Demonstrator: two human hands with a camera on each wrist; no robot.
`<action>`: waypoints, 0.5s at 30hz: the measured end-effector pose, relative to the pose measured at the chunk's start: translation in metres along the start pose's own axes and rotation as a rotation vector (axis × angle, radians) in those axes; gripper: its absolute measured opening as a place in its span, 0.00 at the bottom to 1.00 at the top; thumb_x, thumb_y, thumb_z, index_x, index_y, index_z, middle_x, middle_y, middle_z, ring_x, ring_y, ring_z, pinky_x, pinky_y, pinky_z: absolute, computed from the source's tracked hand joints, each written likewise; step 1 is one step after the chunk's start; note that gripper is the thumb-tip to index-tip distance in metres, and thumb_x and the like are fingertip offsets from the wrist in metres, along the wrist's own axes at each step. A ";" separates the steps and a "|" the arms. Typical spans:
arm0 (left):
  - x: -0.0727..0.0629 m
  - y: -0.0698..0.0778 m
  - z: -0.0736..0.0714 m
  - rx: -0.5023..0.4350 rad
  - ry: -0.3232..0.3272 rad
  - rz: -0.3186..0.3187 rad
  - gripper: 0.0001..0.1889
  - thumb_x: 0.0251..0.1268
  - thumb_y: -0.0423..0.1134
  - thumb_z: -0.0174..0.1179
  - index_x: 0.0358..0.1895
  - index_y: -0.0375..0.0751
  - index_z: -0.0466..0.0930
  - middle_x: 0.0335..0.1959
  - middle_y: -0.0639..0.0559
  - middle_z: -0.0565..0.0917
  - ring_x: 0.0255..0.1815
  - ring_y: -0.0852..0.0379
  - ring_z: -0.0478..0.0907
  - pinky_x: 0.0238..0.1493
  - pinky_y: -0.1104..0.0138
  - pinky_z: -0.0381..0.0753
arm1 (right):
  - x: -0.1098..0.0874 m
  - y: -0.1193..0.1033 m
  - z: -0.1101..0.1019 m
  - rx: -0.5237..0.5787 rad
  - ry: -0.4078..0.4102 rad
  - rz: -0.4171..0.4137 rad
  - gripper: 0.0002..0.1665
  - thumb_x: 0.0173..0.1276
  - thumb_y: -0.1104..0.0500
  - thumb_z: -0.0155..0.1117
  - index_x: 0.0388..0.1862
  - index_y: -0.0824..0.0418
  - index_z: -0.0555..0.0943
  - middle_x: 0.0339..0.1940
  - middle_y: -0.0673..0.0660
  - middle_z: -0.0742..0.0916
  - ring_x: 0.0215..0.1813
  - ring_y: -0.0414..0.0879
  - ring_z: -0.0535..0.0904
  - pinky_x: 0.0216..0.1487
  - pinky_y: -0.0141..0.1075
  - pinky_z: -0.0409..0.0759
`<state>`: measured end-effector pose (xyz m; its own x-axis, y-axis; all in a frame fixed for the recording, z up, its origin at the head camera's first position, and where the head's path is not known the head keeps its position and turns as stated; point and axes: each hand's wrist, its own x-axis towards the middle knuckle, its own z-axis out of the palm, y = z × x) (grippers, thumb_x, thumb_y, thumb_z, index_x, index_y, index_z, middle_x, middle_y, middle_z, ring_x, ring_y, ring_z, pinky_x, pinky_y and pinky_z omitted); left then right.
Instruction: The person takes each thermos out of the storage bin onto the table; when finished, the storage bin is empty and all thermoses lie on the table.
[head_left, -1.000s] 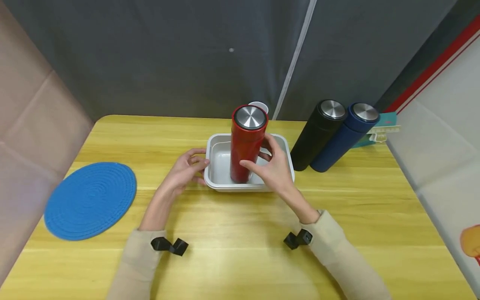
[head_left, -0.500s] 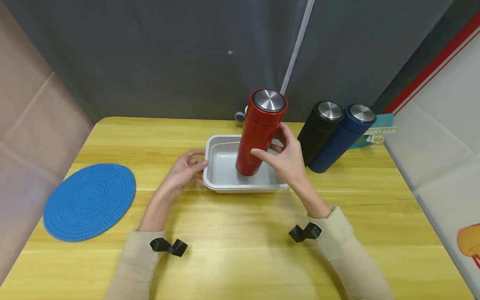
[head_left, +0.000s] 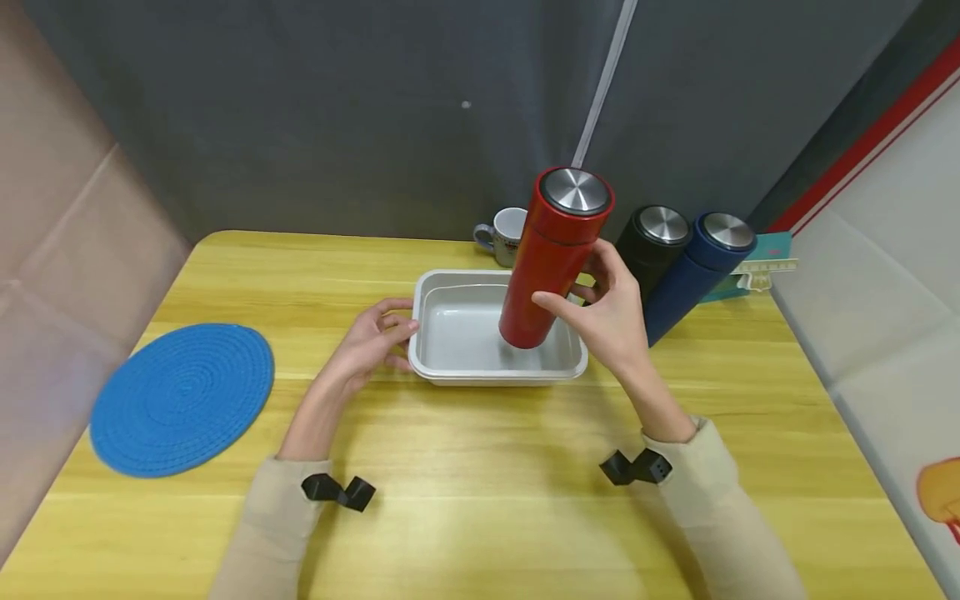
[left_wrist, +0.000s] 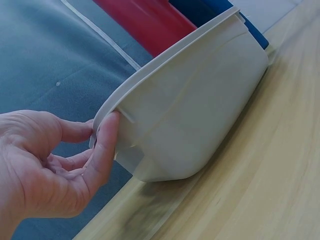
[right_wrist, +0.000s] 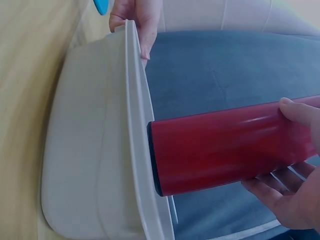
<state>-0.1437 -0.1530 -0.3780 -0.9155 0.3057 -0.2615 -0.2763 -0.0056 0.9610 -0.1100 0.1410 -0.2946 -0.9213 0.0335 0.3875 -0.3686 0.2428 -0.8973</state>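
My right hand (head_left: 613, 312) grips a red thermos flask (head_left: 551, 258) with a silver lid, thumb in front and fingers round the far side. The flask leans, its top toward the back right and its base over the right half of a pale grey plastic basin (head_left: 450, 340). In the right wrist view, the dark bottom of the flask is right at the level of the basin's rim (right_wrist: 136, 125). At the basin's left end, my left hand (head_left: 371, 337) pinches the rim between thumb and fingers, clearly visible in the left wrist view. The basin stands on the wooden table.
A black flask (head_left: 651, 250) and a blue flask (head_left: 697, 271) stand side by side right of the basin, the black one partly behind my right hand. Behind the basin is a mug (head_left: 506, 235). A round blue woven mat (head_left: 183, 400) lies at left, a teal box (head_left: 772, 246) at back right.
My right hand has lifted the red flask from the basin's floor and carried it up and right, tilting it. The mug behind has come into sight. My left hand has stayed at the rim.
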 end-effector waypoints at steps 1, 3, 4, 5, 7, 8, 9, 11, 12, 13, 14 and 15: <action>0.000 0.000 0.000 -0.001 0.000 -0.002 0.24 0.71 0.31 0.55 0.67 0.35 0.61 0.52 0.29 0.74 0.31 0.51 0.79 0.24 0.65 0.86 | 0.000 -0.001 -0.002 -0.003 0.004 0.005 0.38 0.53 0.67 0.76 0.63 0.62 0.72 0.52 0.54 0.81 0.50 0.47 0.78 0.50 0.33 0.83; 0.000 0.000 0.001 -0.002 0.003 -0.005 0.24 0.71 0.31 0.55 0.67 0.35 0.61 0.52 0.30 0.74 0.31 0.52 0.79 0.24 0.65 0.86 | -0.001 -0.003 -0.006 -0.006 0.013 0.015 0.37 0.53 0.68 0.76 0.63 0.62 0.72 0.52 0.54 0.81 0.50 0.47 0.78 0.50 0.33 0.83; 0.000 0.000 0.001 -0.001 0.005 -0.007 0.24 0.71 0.31 0.55 0.67 0.35 0.61 0.52 0.31 0.75 0.30 0.52 0.78 0.24 0.65 0.86 | -0.001 -0.004 -0.008 -0.006 0.018 0.020 0.37 0.53 0.68 0.76 0.63 0.62 0.72 0.51 0.55 0.81 0.50 0.47 0.78 0.50 0.33 0.83; 0.000 0.000 0.000 -0.001 0.008 -0.008 0.24 0.71 0.31 0.55 0.67 0.36 0.61 0.51 0.31 0.75 0.30 0.52 0.78 0.24 0.65 0.86 | -0.001 -0.006 -0.010 -0.008 0.021 0.024 0.37 0.53 0.68 0.76 0.62 0.62 0.73 0.51 0.55 0.81 0.50 0.47 0.78 0.50 0.32 0.82; 0.000 0.000 0.000 -0.001 0.011 -0.010 0.24 0.71 0.31 0.55 0.67 0.36 0.61 0.51 0.32 0.75 0.30 0.52 0.78 0.24 0.65 0.86 | -0.002 -0.008 -0.015 -0.005 0.030 0.027 0.37 0.53 0.69 0.75 0.62 0.62 0.73 0.52 0.55 0.81 0.51 0.48 0.78 0.50 0.32 0.82; -0.001 0.000 0.000 -0.001 0.012 -0.011 0.24 0.71 0.31 0.55 0.68 0.36 0.62 0.51 0.32 0.75 0.30 0.52 0.78 0.24 0.65 0.86 | -0.003 -0.009 -0.017 0.000 0.034 0.024 0.37 0.53 0.70 0.75 0.62 0.62 0.73 0.52 0.55 0.81 0.51 0.49 0.78 0.50 0.32 0.82; -0.001 0.000 -0.001 -0.002 0.013 -0.012 0.24 0.71 0.31 0.55 0.68 0.36 0.62 0.51 0.31 0.75 0.30 0.52 0.78 0.24 0.65 0.86 | -0.003 -0.010 -0.019 0.003 0.037 0.023 0.37 0.52 0.70 0.75 0.62 0.61 0.73 0.52 0.56 0.81 0.51 0.49 0.78 0.50 0.31 0.82; -0.002 0.001 -0.001 -0.002 0.013 -0.012 0.24 0.71 0.31 0.55 0.68 0.36 0.62 0.52 0.31 0.75 0.30 0.52 0.78 0.24 0.65 0.86 | -0.004 -0.011 -0.023 0.010 0.043 0.014 0.37 0.52 0.72 0.75 0.62 0.61 0.73 0.53 0.56 0.81 0.51 0.50 0.78 0.50 0.31 0.82; -0.002 0.001 -0.001 -0.003 0.013 -0.011 0.24 0.71 0.31 0.55 0.68 0.36 0.61 0.53 0.30 0.74 0.31 0.52 0.78 0.24 0.65 0.86 | -0.004 -0.012 -0.025 0.016 0.046 0.007 0.38 0.51 0.72 0.75 0.62 0.61 0.74 0.53 0.56 0.81 0.51 0.50 0.78 0.50 0.31 0.82; -0.002 0.001 -0.002 -0.003 0.014 -0.011 0.24 0.71 0.31 0.55 0.68 0.36 0.61 0.53 0.30 0.74 0.31 0.52 0.78 0.25 0.65 0.86 | -0.005 -0.012 -0.027 0.023 0.048 0.001 0.38 0.51 0.73 0.75 0.62 0.61 0.74 0.53 0.57 0.81 0.51 0.50 0.78 0.49 0.30 0.82; -0.002 0.001 -0.002 -0.003 0.015 -0.011 0.24 0.71 0.31 0.55 0.68 0.36 0.61 0.54 0.29 0.74 0.31 0.52 0.78 0.25 0.65 0.86 | -0.005 -0.012 -0.029 0.032 0.049 -0.005 0.38 0.51 0.73 0.75 0.62 0.61 0.74 0.52 0.57 0.81 0.51 0.51 0.78 0.49 0.30 0.82; -0.003 0.001 -0.002 -0.004 0.016 -0.011 0.24 0.71 0.31 0.55 0.68 0.36 0.61 0.54 0.29 0.74 0.31 0.52 0.78 0.24 0.65 0.86 | -0.005 -0.011 -0.031 0.046 0.049 -0.011 0.37 0.51 0.73 0.75 0.61 0.61 0.74 0.52 0.57 0.81 0.51 0.51 0.78 0.49 0.30 0.82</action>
<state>-0.1422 -0.1556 -0.3767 -0.9171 0.2905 -0.2731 -0.2872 -0.0062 0.9578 -0.0976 0.1686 -0.2796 -0.9106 0.0784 0.4058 -0.3845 0.1990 -0.9014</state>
